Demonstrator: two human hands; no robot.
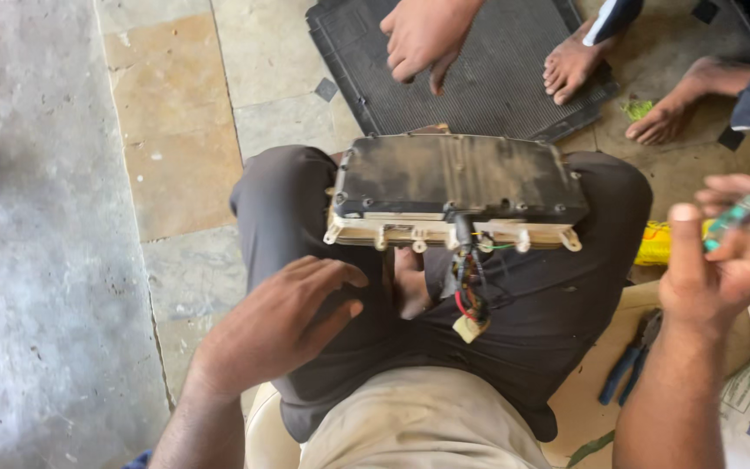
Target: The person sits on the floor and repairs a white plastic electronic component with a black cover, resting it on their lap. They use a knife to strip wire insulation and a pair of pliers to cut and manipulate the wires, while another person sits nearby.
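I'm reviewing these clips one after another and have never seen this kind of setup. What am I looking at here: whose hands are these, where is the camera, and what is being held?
The single picture comes from a camera worn on a person's head, looking down at their own lap and hands. There is no machine.

The person is seated; a dusty dark flat unit with a cream-coloured edge rests across their thighs, and a bundle of wires with a small plug hangs from its near edge.

Their left hand lies flat on the left thigh, open and holding nothing. Their right hand is raised to the side and grips a slim greenish tool; it is blurred, so its kind is unclear.

Blue-handled pliers lie beside the right leg. At the top, another person's hand and bare feet rest on a black finned panel on the floor.
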